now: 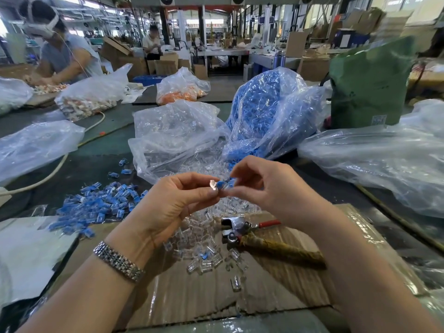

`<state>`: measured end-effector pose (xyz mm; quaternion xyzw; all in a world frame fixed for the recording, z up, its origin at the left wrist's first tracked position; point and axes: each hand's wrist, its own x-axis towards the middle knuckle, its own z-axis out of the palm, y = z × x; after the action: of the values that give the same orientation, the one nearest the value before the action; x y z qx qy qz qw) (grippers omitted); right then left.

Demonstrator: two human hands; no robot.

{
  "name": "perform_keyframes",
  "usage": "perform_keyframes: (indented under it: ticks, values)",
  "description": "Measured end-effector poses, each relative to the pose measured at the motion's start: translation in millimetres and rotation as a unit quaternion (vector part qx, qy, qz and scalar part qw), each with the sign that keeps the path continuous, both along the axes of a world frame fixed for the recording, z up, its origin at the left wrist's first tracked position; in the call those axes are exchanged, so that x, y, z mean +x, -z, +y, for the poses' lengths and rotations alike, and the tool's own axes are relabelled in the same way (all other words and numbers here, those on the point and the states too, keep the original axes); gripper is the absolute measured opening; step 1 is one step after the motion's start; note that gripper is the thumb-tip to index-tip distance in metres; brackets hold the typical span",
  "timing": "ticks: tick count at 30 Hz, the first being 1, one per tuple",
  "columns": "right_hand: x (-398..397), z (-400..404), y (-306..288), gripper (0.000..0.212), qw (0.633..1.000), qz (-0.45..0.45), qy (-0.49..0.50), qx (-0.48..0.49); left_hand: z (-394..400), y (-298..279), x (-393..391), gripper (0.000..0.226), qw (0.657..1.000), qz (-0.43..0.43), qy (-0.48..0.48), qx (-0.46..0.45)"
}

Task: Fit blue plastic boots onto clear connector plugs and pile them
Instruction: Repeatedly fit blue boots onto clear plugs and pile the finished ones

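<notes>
Head view: I see both hands raised together over the cardboard sheet (pixel 276 292). Left hand (pixel 173 205) pinches a clear plug (pixel 213 184) between thumb and forefinger; right hand (pixel 269 186) pinches a blue boot (pixel 227 183) against it. The 2 parts touch; I cannot tell whether the boot is fully seated. Done so far: a pile of finished blue-booted plugs (pixel 101 203) lies to the left on the table. Left to do: loose clear plugs (pixel 206 246) are scattered below the hands, and the bag of clear plugs (pixel 173 135) and bag of blue boots (pixel 262 109) behind look well filled. I judge much remains.
</notes>
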<state>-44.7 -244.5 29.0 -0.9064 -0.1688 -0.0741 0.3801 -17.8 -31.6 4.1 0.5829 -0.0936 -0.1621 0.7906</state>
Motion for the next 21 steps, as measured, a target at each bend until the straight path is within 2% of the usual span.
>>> perform_keyframes:
  ticks: [2,4,5,7,10,13,16,19,21]
  values:
    - [-3,-18,-5,0.044,0.992,0.096,-0.015,-0.085,2,0,1,0.022,1.000,0.003,-0.010,-0.015]
    - [-8,-28,-7,0.055,0.959,0.167,-0.043,-0.223,3,0,2,0.024,0.999,0.011,-0.018,-0.025]
    - [-10,-28,-6,0.057,0.942,0.179,-0.049,-0.279,4,1,3,0.026,0.999,0.013,-0.024,-0.028]
    - [-10,-23,-4,0.056,0.926,0.176,-0.048,-0.330,5,2,5,0.028,0.999,0.018,-0.037,-0.036]
    - [-9,-17,-3,0.041,0.927,0.169,-0.054,-0.331,6,3,6,0.023,0.998,0.023,-0.045,-0.045]
    - [-11,-16,-5,0.025,0.949,0.170,-0.032,-0.264,7,4,7,0.019,0.997,0.019,-0.057,-0.055]
    - [-10,-19,-8,0.025,0.968,0.167,0.003,-0.186,8,4,7,0.019,0.996,0.002,-0.072,-0.057]
    - [-9,-21,-12,0.014,0.980,0.152,-0.002,-0.130,7,2,6,0.024,0.996,-0.020,-0.073,-0.044]
    - [-11,-18,-13,0.021,0.984,0.143,-0.011,-0.103,4,1,4,0.030,0.996,-0.038,-0.070,-0.039]
